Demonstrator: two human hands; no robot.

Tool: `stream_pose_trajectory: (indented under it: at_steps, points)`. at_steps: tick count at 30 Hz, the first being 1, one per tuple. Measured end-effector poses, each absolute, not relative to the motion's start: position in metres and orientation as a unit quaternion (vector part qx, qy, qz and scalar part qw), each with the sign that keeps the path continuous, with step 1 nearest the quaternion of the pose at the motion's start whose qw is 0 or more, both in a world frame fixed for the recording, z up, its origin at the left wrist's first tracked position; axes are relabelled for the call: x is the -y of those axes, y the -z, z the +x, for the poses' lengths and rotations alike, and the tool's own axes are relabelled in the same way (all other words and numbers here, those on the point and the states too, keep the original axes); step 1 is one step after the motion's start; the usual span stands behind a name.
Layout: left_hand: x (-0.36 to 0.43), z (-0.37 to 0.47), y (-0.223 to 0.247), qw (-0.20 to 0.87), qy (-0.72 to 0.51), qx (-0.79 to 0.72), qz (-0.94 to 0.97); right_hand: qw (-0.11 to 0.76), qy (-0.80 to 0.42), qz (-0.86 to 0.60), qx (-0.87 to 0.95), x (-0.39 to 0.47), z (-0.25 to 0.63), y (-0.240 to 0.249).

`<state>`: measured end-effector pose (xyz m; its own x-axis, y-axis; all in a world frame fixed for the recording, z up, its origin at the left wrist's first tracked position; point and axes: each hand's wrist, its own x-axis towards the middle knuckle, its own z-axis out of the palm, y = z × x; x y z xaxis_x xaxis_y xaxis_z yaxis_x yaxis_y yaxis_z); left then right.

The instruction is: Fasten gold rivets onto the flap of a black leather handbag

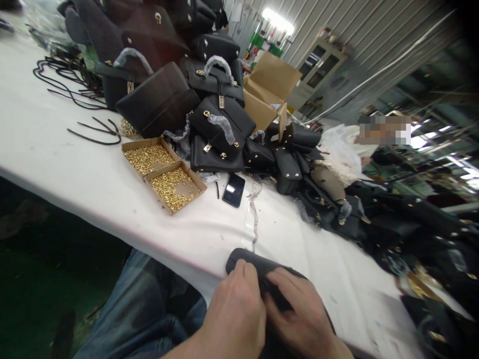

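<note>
A black leather handbag (pixel 258 259) lies at the table's near edge, over my lap, and much of it is hidden under my hands. My left hand (pixel 239 304) is closed, its fingers curled tight against the bag's upper side. Close beside it, my right hand (pixel 299 309) grips the bag with bent fingers and the thumb tucked in toward the left hand. Whatever small part sits between the two hands is too dark to make out.
Two cardboard trays (pixel 174 187) of small gold metal fittings stand left of a black phone (pixel 233 190). Finished-looking black handbags (pixel 157 99) are piled behind. Dark cords (pixel 99 132) lie at left. An open carton (pixel 262 94) is at the back; a person (pixel 374 144) is farther off.
</note>
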<state>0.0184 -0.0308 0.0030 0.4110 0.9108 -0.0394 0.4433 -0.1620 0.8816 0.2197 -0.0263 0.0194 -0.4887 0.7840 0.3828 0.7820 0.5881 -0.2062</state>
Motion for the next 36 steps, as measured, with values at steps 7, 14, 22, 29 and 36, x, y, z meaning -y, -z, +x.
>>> stream_pose_trajectory:
  at_steps: [7,14,22,29,36]
  points:
    - [0.032,0.016,-0.007,0.412,-0.267,-0.476,0.730,0.227,-0.075,-0.444,0.864,0.020,0.208,-0.029]
    - [0.018,0.006,-0.009,0.384,-0.254,-0.457,0.761,0.219,-0.105,-0.451,0.859,0.019,0.211,-0.031]
    - [0.009,0.013,-0.021,0.334,-0.210,-0.464,0.793,0.248,-0.090,-0.460,0.848,0.019,0.207,-0.034]
    - [-0.003,0.016,-0.021,0.309,-0.188,-0.448,0.818,0.247,-0.119,-0.480,0.833,0.019,0.211,-0.033]
    - [-0.043,0.009,-0.030,0.240,-0.144,-0.392,0.876,0.226,-0.234,-0.554,0.766,0.014,0.220,-0.048]
